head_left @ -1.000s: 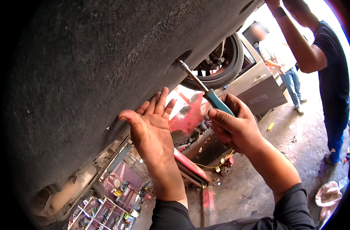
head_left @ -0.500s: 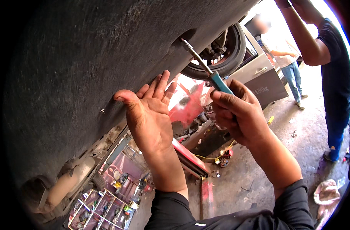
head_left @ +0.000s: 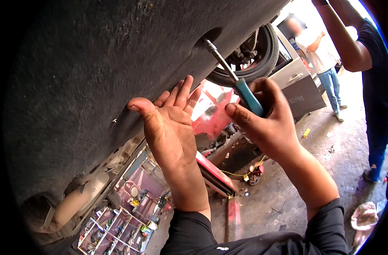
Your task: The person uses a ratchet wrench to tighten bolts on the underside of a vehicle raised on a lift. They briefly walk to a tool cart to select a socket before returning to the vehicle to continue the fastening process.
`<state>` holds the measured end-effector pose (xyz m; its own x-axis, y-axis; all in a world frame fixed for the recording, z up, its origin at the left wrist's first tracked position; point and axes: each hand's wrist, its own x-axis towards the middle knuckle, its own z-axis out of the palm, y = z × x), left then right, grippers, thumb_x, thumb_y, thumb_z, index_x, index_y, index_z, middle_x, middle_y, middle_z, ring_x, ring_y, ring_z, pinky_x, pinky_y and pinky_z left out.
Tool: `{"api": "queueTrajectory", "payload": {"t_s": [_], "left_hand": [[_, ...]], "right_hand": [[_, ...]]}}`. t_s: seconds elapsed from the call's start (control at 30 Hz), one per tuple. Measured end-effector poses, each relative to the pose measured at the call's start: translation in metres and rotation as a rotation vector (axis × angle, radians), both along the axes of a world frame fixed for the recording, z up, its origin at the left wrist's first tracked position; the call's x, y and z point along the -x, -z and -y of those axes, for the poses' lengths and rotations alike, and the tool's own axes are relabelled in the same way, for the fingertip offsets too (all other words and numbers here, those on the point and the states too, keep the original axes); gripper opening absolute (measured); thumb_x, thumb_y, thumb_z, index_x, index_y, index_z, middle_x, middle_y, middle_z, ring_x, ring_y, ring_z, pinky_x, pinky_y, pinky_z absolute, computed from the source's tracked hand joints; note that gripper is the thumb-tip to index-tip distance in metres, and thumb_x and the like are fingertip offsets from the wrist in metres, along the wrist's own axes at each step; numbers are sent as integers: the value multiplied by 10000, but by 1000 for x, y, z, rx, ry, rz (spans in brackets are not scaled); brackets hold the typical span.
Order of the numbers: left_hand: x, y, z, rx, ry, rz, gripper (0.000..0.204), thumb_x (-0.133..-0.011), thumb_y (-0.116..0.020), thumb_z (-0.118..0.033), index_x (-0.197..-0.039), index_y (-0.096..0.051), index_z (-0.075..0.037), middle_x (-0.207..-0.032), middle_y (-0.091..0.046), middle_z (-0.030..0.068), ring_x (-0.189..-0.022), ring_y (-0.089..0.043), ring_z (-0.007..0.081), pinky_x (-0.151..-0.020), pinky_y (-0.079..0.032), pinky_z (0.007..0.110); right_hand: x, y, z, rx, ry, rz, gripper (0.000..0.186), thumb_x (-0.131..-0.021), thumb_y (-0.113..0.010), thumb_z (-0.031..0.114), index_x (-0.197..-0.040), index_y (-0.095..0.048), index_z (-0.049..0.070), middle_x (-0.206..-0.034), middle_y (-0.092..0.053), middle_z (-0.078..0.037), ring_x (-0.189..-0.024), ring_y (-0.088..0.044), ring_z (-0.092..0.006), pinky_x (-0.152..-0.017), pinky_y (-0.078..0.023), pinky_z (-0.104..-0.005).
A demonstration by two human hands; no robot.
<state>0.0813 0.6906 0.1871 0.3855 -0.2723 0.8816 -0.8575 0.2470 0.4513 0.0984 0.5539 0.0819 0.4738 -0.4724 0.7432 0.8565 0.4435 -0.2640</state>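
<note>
Two hands show in the head view, and your right hand [head_left: 272, 121] is where the change lies. Over the last second your thumb has come away from the side of the driver [head_left: 250, 98], so more of its teal handle now shows. Your fingers curl behind the handle in what looks like a loose hold; their contact there is hidden.

The driver still slants up to the recess [head_left: 213, 34] in the dark panel [head_left: 87, 85] overhead, beside the wheel [head_left: 270, 55]. Whether its tip bears on anything is too dark to tell. I judge that the tool keeps its place while your grasp on it eases, leaving little turning force on the handle.

Your left hand [head_left: 170, 131] has kept its pose: palm up, fingers spread wide near the panel, holding nothing.
</note>
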Motion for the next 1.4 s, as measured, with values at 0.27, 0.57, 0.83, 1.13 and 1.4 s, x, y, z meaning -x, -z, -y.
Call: {"api": "queueTrajectory", "payload": {"t_s": [0.27, 0.57, 0.83, 1.13, 1.4], "left_hand": [[2, 1, 5, 49, -40, 2, 936, -862, -417, -741, -1072, -368, 170, -1415, -179, 499, -1351, -336, 538, -1079, -377, 559], [1, 1, 5, 118, 5, -38, 889, -874, -393, -740, -1015, -480, 134, -1361, -314, 488, -1329, -382, 524, -1072, -385, 553], [-3, 0, -1, 110, 8, -31, 892, -881, -384, -736, -1029, -509, 134, -1378, -314, 464, -1339, -372, 514, -1074, -385, 558], [-3, 0, 0, 152, 45, -64, 876, -877, -393, -736, -1011, -551, 115, -1369, -328, 465, -1337, -364, 527, -1077, -380, 560], [1, 1, 5, 117, -68, -2, 941, -874, -386, -746, -1094, -423, 168, -1413, -221, 481, -1331, -368, 536, -1071, -385, 567]], "right_hand": [[-17, -1, 14, -2, -45, 2, 231, -989, -585, 245, -935, -577, 21, -655, -535, -24, -486, -502, -125, -437, -364, -295], [-26, 2, 13, 117, 578, 105, 259, -857, -721, 144, -980, -562, -19, -756, -569, -93, -543, -519, -214, -509, -437, -330], [-19, 4, 29, 99, -1228, 203, 291, -1011, -531, 304, -1063, -584, 23, -607, -454, 43, -415, -370, -53, -395, -243, -201], [-21, -1, 28, 82, 1349, 151, 294, -810, -695, 56, -1072, -589, -23, -858, -614, -169, -755, -619, -354, -666, -514, -401], [-15, 3, 34, 131, -1377, 202, 398, -1006, -522, 403, -1100, -534, 17, -607, -415, 27, -413, -334, -60, -377, -215, -206]]}}
